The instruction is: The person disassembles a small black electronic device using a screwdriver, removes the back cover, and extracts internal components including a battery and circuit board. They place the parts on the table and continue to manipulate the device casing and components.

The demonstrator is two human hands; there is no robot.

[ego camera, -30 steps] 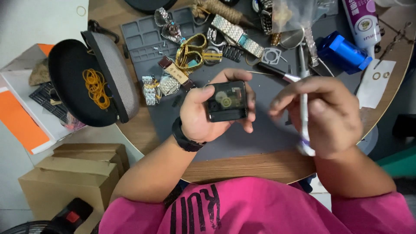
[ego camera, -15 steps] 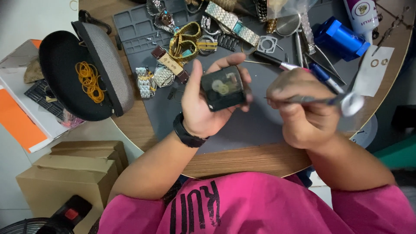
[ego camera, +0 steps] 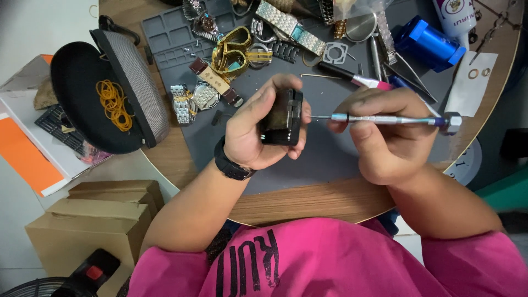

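My left hand [ego camera: 257, 131] grips a small black rectangular watch holder block [ego camera: 282, 117], turned on edge over the grey work mat [ego camera: 330, 159]. A black band sits on that wrist. My right hand [ego camera: 385, 137] holds a thin silver precision screwdriver [ego camera: 385, 119] level, its fine tip touching the right side of the block. The screwdriver's knurled end cap points right, toward the table's rim.
Several watches, metal bracelets and tools lie at the mat's far end [ego camera: 242, 52]. A blue cylinder tool [ego camera: 429, 43] and a white bottle [ego camera: 455, 15] sit at the back right. An open black case with yellow rubber bands [ego camera: 113, 102] rests left. Cardboard boxes [ego camera: 93, 214] stand below.
The left hand turned the black block from face-up to on edge. The right hand swung the screwdriver from upright to level and brought its tip against the block.
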